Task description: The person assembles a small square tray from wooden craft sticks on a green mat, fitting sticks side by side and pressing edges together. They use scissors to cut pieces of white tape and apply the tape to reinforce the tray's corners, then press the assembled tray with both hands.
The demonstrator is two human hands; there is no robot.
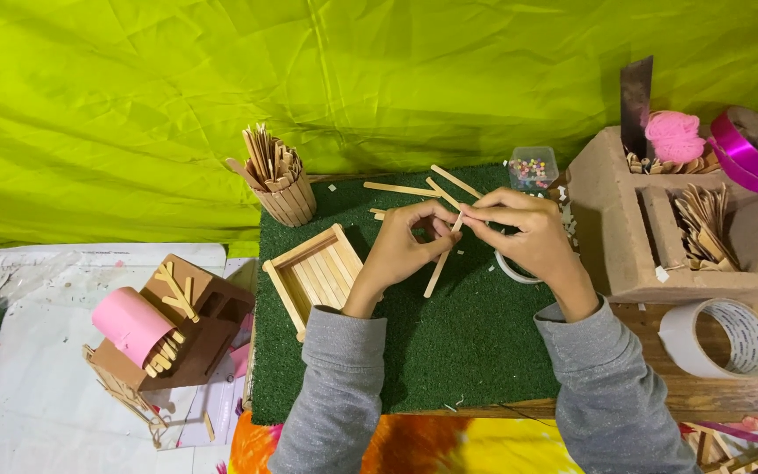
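Both hands meet above the middle of a green turf mat point(449, 351) that lies on the counter. The left hand point(404, 246) and the right hand point(524, 235) each pinch the upper end of one flat wooden craft stick point(443, 260), fingertips crowded together, while the stick's lower end slants down toward the mat between the wrists. Whether a second piece or glue sits at the pinch is hidden by the fingers.

To work this well, I judge the grip should stay close to the end being handled, with the free length left hanging so it does not lever against the mat (a thin stick will snap or twist if bent across its flat).

Just left of the left hand lies a shallow tray built of sticks point(313, 276); beyond it, farther from the person, stands a stick-walled cup full of spare sticks point(275, 180). Loose sticks point(414, 189) lie just beyond the fingertips, and a small clear box of coloured beads point(532, 168) sits past the right hand. A cardboard organiser point(611, 219) crowds the right hand's outer side, with a tape roll point(719, 336) near the right forearm.

Open room is the bare turf under and nearer than the hands; the mat's near edge meets the sleeves, so movement toward the person is short.
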